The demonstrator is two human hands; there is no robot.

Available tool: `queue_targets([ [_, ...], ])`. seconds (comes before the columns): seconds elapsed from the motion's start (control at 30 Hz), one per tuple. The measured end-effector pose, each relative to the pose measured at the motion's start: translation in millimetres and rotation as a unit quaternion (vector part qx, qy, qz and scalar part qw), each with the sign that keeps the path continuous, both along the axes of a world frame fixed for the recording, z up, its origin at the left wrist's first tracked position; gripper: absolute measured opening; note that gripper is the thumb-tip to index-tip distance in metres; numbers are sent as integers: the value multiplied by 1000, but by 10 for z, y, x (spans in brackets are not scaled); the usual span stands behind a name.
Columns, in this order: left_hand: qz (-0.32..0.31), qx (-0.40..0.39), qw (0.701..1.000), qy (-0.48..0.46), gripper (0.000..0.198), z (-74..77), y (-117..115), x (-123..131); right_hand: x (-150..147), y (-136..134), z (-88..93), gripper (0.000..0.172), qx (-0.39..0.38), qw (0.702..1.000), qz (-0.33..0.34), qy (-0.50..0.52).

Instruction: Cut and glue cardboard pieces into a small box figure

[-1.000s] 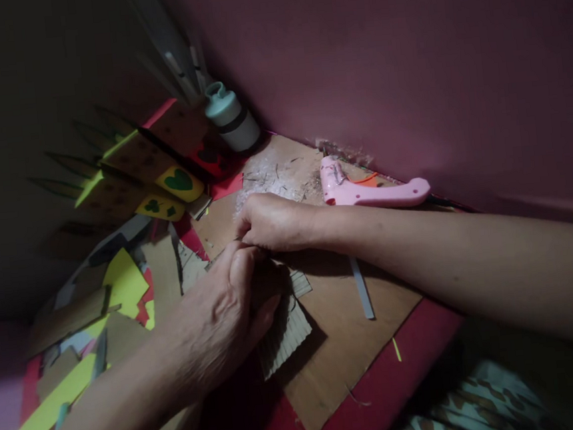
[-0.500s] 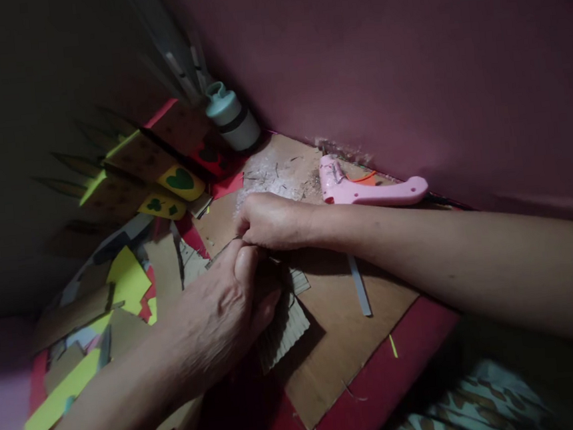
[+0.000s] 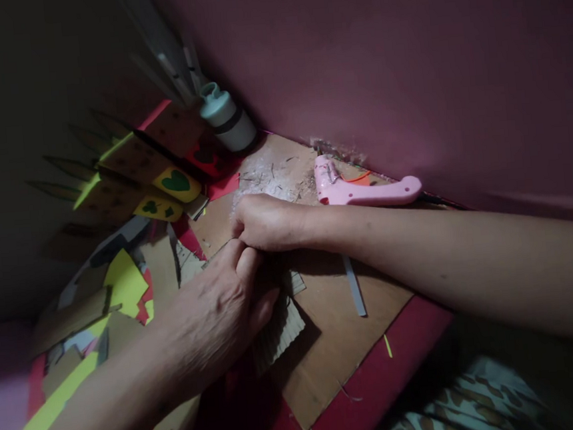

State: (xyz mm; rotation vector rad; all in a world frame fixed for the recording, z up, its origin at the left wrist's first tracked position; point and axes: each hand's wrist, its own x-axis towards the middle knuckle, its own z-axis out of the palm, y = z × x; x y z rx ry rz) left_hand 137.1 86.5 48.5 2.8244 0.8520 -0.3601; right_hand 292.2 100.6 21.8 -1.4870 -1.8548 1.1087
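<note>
My left hand (image 3: 218, 298) is closed on a piece of corrugated cardboard (image 3: 284, 332), whose ridged lower part shows below the fingers. My right hand (image 3: 267, 223) is bent into a fist and touches the thumb side of the left one; whatever its fingers grip is hidden. Both are over a flat brown cardboard sheet (image 3: 347, 330) on a red table (image 3: 400, 365). Beyond the right forearm lies a pink glue gun (image 3: 365, 191). A thin grey strip (image 3: 356, 289) sticks out from under that forearm.
Yellow (image 3: 124, 283), red and brown scraps are heaped at the left. Behind them stand decorated card boxes (image 3: 136, 161) with pointed leaf shapes and a teal-lidded bottle (image 3: 231, 119). A pink wall (image 3: 378, 66) borders the table at the back. Patterned cloth (image 3: 474, 406) shows lower right.
The whole view has shifted slightly, so things appear a little further left. Both hands keep nearly the same pose and contact.
</note>
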Motion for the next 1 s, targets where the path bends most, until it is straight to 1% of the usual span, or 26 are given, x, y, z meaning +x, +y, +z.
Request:
queue_targets([
  [0.1, -7, 9, 1000, -3, 28, -19, 1, -5, 0, 7, -18, 20, 16, 1000, 0, 2],
  [0.17, -21, 32, 999, -8, 30, -2, -7, -23, 3, 6, -36, 18, 30, 1000, 2, 8],
  [0.23, -38, 58, 997, -21, 39, 70, -22, -63, 9, 1, -54, 17, 32, 999, -1, 21],
  [0.3, -34, 67, 996, -52, 48, 189, -27, -139, 12, -3, -72, 17, 24, 999, -4, 39],
  [0.37, 0, 70, 992, -101, 47, 305, 3, -259, 10, 0, -92, 17, 18, 998, 4, 57],
  [0.43, 58, 115, 979, -156, 42, 355, 82, -408, 4, 10, -114, 17, 21, 997, 10, 75],
  [0.47, 86, 140, 972, -170, 44, 346, 136, -484, 0, 16, -124, 17, 22, 996, 8, 86],
  [0.53, 145, 136, 968, -155, 48, 272, 248, -615, -10, 25, -143, 17, 18, 993, -1, 114],
  [0.57, 178, 108, 966, -152, 50, 220, 295, -661, -15, 27, -150, 17, 11, 992, -4, 129],
  [0.63, 222, 7, 961, -166, 53, 119, 347, -703, -26, 27, -159, 14, -6, 986, 0, 165],
  [0.7, 251, -71, 945, -198, 52, 50, 341, -681, -36, 18, -159, 11, -23, 979, 10, 205],
  [0.73, 267, -93, 935, -215, 50, 28, 323, -654, -40, 12, -154, 10, -32, 974, 13, 223],
  [0.8, 307, -123, 911, -248, 42, 1, 276, -591, -46, -3, -140, 13, -49, 966, 10, 254],
  [0.87, 344, -157, 879, -289, 35, -19, 238, -541, -48, -17, -125, 15, -65, 958, 0, 279],
  [1.0, 383, -230, 816, -366, 28, -53, 221, -527, -48, -31, -116, 15, -81, 948, 5, 307],
])
